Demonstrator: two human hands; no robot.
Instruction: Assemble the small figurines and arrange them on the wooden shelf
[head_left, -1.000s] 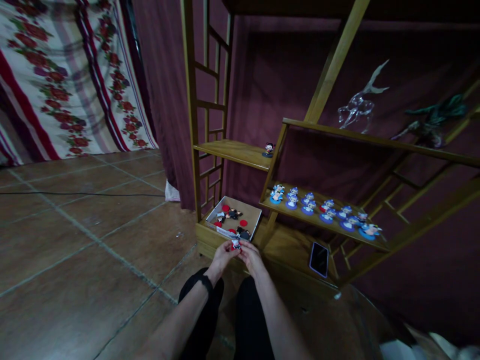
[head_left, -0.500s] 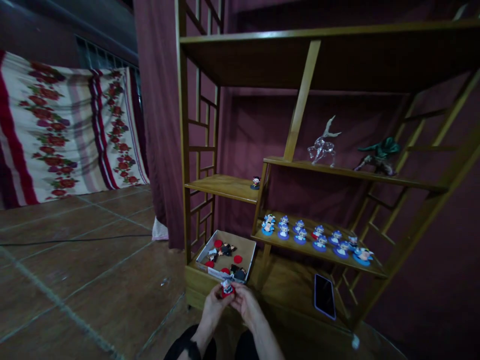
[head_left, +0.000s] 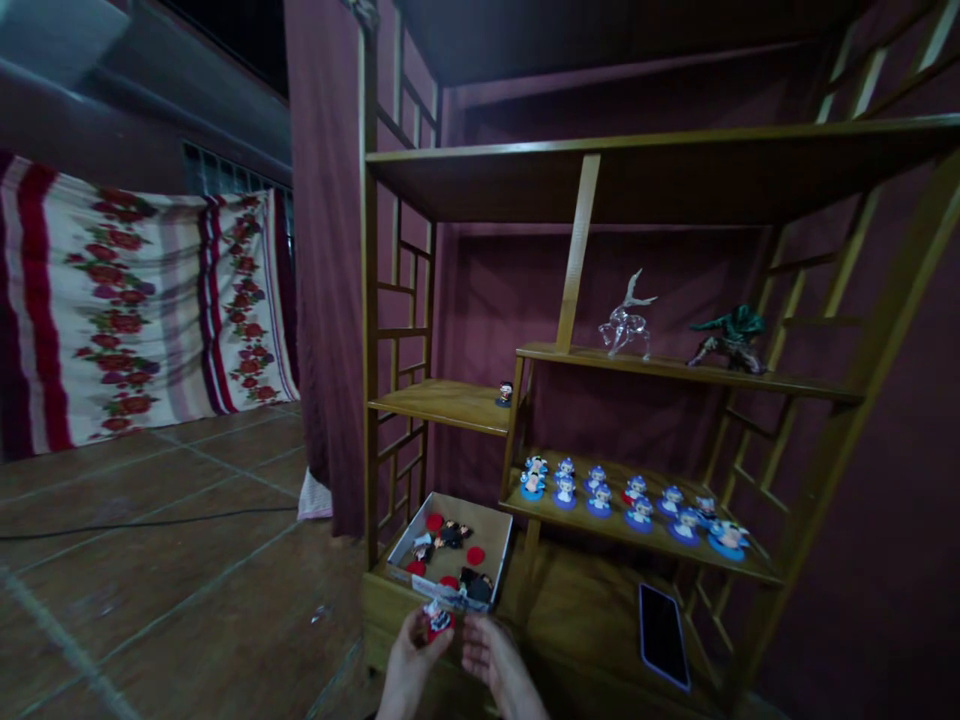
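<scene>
My left hand (head_left: 411,650) is closed around a small figurine (head_left: 437,618) with a white top and a red base. Just to its right my right hand (head_left: 491,655) is apart from the figurine, its fingers loosely curled with nothing seen between them. Beyond both hands sits a shallow cardboard box (head_left: 504,535) on the cabinet's bottom board. Inside it lie several dark-haired figurines (head_left: 452,535) and red round bases (head_left: 475,555).
Several small figurines (head_left: 600,500) on blue, purple and red bases stand in rows on a wooden shelf (head_left: 765,572). One figurine (head_left: 505,393) stands alone higher up. A clear deer (head_left: 626,325), a green-cloaked figure (head_left: 731,338) and a phone (head_left: 663,637) are farther right.
My right hand has let go of the figurine and moved to the right of it. The figurine stays in my left hand. The view has tilted up somewhat.
</scene>
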